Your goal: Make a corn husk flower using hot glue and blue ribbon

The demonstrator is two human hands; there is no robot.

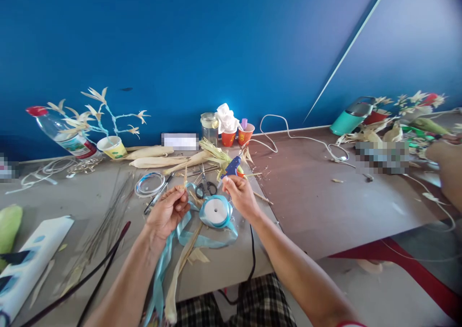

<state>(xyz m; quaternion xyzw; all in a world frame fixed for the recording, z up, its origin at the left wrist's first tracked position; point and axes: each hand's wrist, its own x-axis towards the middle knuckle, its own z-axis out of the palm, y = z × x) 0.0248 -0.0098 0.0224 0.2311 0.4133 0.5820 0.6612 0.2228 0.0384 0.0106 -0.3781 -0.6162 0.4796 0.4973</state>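
My left hand (169,207) pinches a small pale strip of corn husk (185,177) that points upward from the fingertips. My right hand (238,194) is closed around a blue glue gun (232,167), its front end near the husk bundle. Between and just below the hands lies a roll of light blue ribbon (228,212), its loose end trailing to the table's front edge. Black-handled scissors (207,189) rest just beyond the roll. Left of them are a coil of clear tubing (149,184) and a pen (159,192).
Husk flowers on blue stems stand in a yellow paper cup (112,147) beside a tilted bottle (68,137). Red cups (246,135) and a glass jar (210,127) line the wall. A white cable (306,137) crosses the right table. Another person's arm (445,165) is at far right.
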